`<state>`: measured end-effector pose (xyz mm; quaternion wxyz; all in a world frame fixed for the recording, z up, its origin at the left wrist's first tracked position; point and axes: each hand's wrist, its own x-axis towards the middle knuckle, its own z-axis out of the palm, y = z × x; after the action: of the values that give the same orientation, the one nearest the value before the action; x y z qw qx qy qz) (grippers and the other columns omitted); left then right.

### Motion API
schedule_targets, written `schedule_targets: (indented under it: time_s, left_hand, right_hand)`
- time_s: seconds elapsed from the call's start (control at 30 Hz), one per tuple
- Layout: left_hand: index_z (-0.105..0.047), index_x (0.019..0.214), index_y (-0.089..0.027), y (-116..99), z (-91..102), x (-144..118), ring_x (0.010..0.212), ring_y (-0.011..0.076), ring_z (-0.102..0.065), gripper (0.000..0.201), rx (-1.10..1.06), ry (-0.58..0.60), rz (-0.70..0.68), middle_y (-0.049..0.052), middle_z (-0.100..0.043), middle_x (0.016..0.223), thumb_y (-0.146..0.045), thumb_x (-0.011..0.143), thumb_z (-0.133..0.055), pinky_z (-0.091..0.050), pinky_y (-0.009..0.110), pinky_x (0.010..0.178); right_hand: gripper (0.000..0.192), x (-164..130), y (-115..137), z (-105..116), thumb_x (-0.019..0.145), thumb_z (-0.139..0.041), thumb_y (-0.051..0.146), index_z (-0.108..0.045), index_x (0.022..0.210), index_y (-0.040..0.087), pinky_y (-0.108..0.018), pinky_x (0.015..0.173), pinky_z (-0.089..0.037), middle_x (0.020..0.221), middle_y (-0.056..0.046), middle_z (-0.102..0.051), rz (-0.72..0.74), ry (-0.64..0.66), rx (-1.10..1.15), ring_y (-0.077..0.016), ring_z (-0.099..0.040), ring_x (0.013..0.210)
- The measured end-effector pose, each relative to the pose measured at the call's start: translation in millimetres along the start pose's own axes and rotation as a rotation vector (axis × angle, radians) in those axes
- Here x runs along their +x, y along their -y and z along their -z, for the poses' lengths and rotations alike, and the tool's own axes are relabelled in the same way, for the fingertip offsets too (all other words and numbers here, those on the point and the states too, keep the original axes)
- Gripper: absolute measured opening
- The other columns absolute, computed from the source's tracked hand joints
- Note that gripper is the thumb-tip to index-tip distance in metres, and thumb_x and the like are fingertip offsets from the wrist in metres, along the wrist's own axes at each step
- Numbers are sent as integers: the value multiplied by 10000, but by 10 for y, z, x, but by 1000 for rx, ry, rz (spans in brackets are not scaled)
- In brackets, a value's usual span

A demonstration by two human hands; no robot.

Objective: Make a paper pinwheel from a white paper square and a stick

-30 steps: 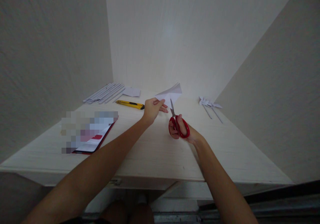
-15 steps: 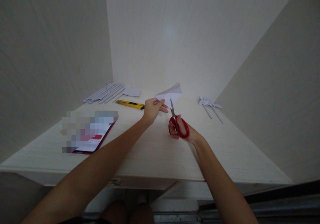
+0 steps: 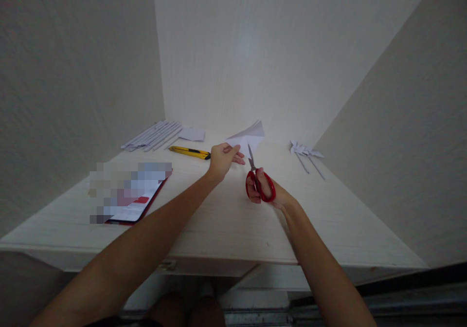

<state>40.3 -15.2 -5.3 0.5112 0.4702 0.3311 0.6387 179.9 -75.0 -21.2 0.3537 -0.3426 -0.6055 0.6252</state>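
Observation:
My left hand (image 3: 222,159) pinches the near corner of a folded white paper (image 3: 248,135) and holds it just above the pale wooden table (image 3: 226,220). My right hand (image 3: 268,190) grips red-handled scissors (image 3: 258,181), fingers through the loops. Their blades point away from me and meet the paper's near edge, just right of my left fingers.
A yellow utility knife (image 3: 189,152) lies left of my left hand. Several rolled white paper sticks (image 3: 153,136) and a small paper piece (image 3: 192,134) lie at the back left. A tablet in a red case (image 3: 133,195) sits near left. Paper pinwheels on sticks (image 3: 305,154) lie at right.

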Motion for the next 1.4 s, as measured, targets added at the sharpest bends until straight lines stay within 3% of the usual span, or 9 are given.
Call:
schedule_targets:
  time_s: [1.4]
  left_hand:
    - [-509, 621, -92, 22, -10, -8, 387, 117, -574, 147, -9, -13, -6, 51, -627, 535, -159, 737, -572, -466, 215, 418]
  right_hand:
    - [499, -17, 4, 20, 784, -299, 663, -385, 651, 189, -196, 318, -291, 385, 73, -372, 27, -60, -138, -74, -366, 293]
